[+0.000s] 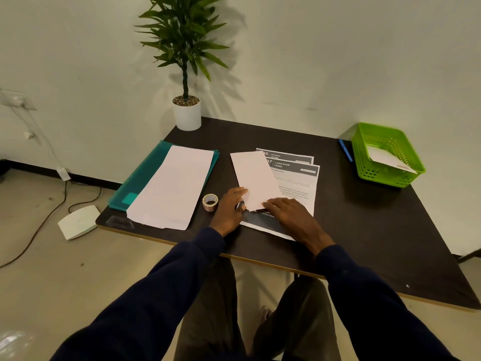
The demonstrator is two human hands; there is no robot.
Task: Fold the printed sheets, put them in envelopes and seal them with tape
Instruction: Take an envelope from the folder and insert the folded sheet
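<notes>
Left hand [231, 207] and right hand [289, 212] press flat-fingered on light, floppy folded paper [253, 178], maybe an envelope; I'd pinch the edge under them.

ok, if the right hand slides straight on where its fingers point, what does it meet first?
Likely the left hand, just past the near end of the narrow white paper piece that the right hand presses. The small brownish tape roll lies further on.
</notes>
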